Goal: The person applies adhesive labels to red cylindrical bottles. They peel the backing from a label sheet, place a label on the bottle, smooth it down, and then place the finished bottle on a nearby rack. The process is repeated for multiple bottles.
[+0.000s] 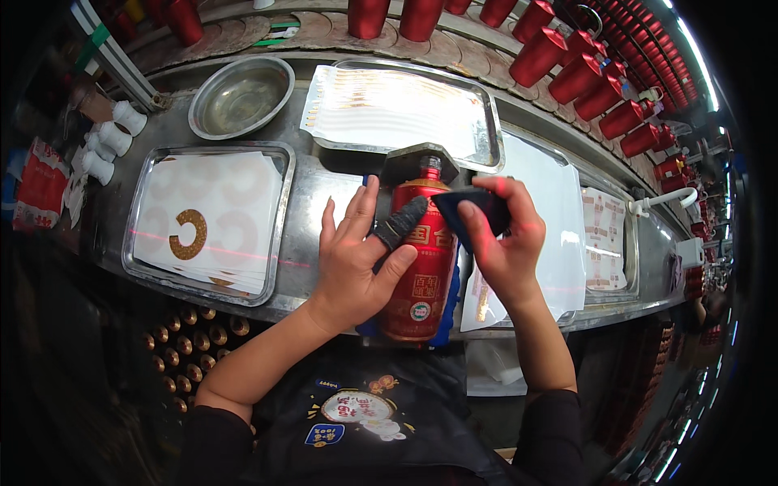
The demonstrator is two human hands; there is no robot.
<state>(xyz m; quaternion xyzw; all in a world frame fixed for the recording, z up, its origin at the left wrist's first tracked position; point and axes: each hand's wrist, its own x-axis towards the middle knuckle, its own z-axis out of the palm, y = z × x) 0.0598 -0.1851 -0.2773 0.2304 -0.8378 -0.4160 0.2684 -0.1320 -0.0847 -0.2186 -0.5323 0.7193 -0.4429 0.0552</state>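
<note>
A red bottle with gold lettering lies lengthwise in front of me on a blue pad, its neck pointing away by a dark angular metal rest. My left hand is at the bottle's left side with fingers spread. Its index finger, wrapped in black, presses on the upper body near the shoulder. Between the thumb and fingers of my right hand is a dark blue flat piece with a pointed corner, like a scraper. Its edge meets the bottle's right shoulder.
On the left, a metal tray holds sheets and a gold C-shaped sticker. Behind stand a metal bowl and a tray of sticker sheets. White sheets lie at right. Red bottles line a conveyor beyond.
</note>
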